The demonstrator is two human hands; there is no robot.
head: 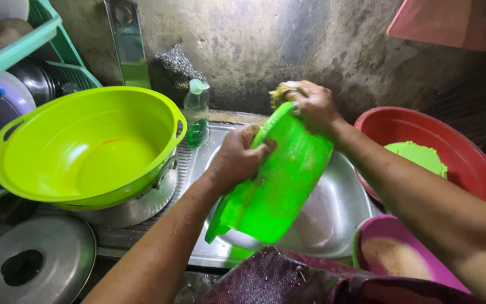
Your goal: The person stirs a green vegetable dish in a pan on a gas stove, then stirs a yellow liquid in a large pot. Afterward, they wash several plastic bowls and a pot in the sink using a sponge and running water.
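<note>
The left hand (238,155) clenches the rim of a green basin (279,186) tilted over the sink (338,214). The right hand (313,107) presses what looks like a scrubber (281,90) against its top edge, fingers curled around it and mostly hiding it.

Basin (85,149) left of sink (333,219), bottle (197,115) between them, bowl (457,152) right, lid (35,262) before basin.

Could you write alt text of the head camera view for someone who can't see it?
Over a metal sink, the left hand grips a bright green plastic container while the right hand presses a scrubber to its top edge. A lime basin sits to the left, a red basin to the right.
</note>
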